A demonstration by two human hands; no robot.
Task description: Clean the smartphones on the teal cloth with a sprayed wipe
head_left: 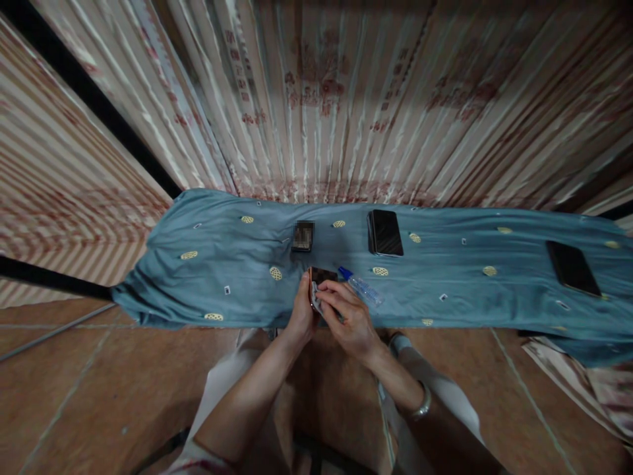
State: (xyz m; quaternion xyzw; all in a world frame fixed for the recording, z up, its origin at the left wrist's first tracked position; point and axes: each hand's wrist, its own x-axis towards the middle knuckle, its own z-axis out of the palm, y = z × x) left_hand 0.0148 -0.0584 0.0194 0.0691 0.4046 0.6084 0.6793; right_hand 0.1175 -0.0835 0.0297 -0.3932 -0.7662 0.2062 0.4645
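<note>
My left hand is closed round the left edge of a smartphone with a dark screen and an orange-red edge, held over the front of the cloth. Against the phone's lower part, my right hand pinches a small greyish-white cloth, partly hidden by the fingers. Just right of the phone lies a clear bottle with a blue cap, on its side. Beyond the phone, a small dark object with a blurred top rests on the cloth.
A teal patterned cloth covers the long narrow table. Dark phone-like devices lie stacked right of centre, and another dark device lies at far right. Pleated curtains hang behind. Black metal bars stand at left.
</note>
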